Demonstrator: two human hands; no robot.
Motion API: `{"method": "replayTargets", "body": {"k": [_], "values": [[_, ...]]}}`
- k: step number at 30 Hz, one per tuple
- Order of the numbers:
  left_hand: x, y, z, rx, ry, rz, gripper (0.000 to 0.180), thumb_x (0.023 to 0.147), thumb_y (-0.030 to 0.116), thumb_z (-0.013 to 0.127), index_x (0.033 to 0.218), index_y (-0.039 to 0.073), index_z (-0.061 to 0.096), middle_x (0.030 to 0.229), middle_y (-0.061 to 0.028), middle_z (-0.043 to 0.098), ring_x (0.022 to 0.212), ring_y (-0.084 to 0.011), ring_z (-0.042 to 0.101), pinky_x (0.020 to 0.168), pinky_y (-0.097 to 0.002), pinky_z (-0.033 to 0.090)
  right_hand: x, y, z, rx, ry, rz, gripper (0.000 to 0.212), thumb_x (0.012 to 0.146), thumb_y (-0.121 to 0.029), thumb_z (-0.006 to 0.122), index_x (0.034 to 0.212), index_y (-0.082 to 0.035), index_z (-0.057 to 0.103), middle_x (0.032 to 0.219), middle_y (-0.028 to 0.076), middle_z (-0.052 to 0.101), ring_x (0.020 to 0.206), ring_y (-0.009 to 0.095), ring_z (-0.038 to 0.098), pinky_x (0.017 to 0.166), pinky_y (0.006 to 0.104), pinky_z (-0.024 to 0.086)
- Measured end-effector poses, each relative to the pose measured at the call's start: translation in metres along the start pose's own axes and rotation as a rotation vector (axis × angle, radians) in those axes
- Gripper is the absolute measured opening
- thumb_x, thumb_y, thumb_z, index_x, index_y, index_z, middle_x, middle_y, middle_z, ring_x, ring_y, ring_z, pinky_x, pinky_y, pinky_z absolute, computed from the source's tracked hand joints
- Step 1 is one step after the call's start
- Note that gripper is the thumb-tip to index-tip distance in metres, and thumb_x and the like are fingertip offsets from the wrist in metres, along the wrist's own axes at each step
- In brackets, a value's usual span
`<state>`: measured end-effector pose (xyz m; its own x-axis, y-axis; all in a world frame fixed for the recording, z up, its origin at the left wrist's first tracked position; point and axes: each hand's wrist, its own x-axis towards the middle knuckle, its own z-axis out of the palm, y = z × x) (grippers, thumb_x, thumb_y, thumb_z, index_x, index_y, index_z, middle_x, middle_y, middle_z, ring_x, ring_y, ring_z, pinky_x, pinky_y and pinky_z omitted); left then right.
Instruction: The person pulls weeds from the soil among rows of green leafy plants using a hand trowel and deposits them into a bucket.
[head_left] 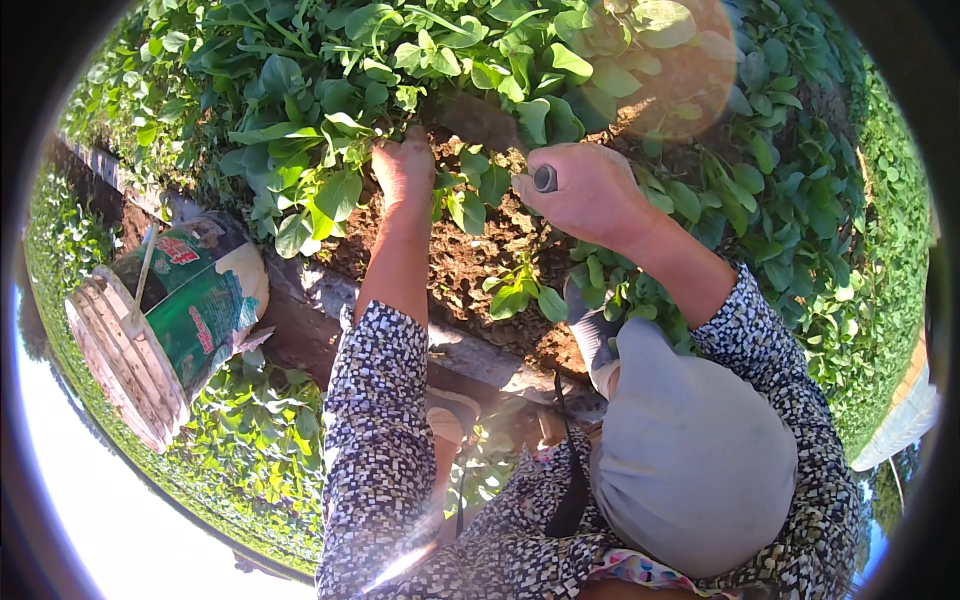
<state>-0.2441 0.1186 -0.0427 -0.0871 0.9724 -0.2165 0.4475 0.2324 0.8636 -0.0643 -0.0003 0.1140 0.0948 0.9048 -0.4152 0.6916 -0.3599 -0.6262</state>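
Right grip (592, 195) holds a handle (545, 178) near bare, leaf-edged soil (462, 268).

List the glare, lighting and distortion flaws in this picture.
In the head view, a pale flare disc washes out leaves at upper right; a bright streak shows by the left sleeve; lower left is burnt out to white; a dark rim surrounds the round fisheye image; the left hand looks fairly sharp.

The green label (180, 340) on the bucket (125, 358) bears lettering (178, 250) in red; smaller print (200, 328) stands lower.
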Motion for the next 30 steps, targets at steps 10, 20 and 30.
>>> {"method": "replayTargets", "body": {"k": [10, 20, 30], "values": [[0.046, -0.005, 0.022, 0.746, -0.456, -0.117, 0.044, 0.091, 0.035, 0.048, 0.126, 0.008, 0.051, 0.127, -0.0212, 0.05, 0.105, -0.0364, 0.058, 0.093, -0.0455, 0.042, 0.034, -0.007, 0.021, -0.009, 0.007, -0.061, 0.028, 0.081, -0.033, 0.059, 0.074, -0.006, 0.062, 0.07, 0.014, 0.061, 0.071, 0.036, 0.059, 0.065, 0.0447, 0.047], [0.009, 0.042, -0.002, -0.599, -0.058, -0.393, 0.02, 0.092, 0.024, 0.055, 0.102, 0.009, 0.063, 0.084, -0.0025, 0.063, 0.07, -0.0133, 0.056, 0.055, -0.0278, 0.043, 0.029, 0.018, 0.006, 0.418, -0.091, 0.04, 0.038, 0.082, -0.036, 0.072, 0.073, -0.003, 0.055, 0.06, -0.003, 0.042, 0.057, 0.008, 0.038, 0.054, 0.0275, 0.034], [0.067, -0.015, 0.032, 1.113, -0.564, 0.25, 0.044, 0.091, 0.032, 0.046, 0.128, 0.009, 0.051, 0.126, -0.021, 0.055, 0.113, -0.0395, 0.055, 0.096, -0.0465, 0.044, 0.007, 0.006, 0.001, 0.529, 0.036, 0.19, 0.041, 0.084, -0.04, 0.067, 0.076, 0.0, 0.059, 0.061, 0.004, 0.052, 0.058, 0.014, 0.043, 0.058, 0.0329, 0.041]]}}
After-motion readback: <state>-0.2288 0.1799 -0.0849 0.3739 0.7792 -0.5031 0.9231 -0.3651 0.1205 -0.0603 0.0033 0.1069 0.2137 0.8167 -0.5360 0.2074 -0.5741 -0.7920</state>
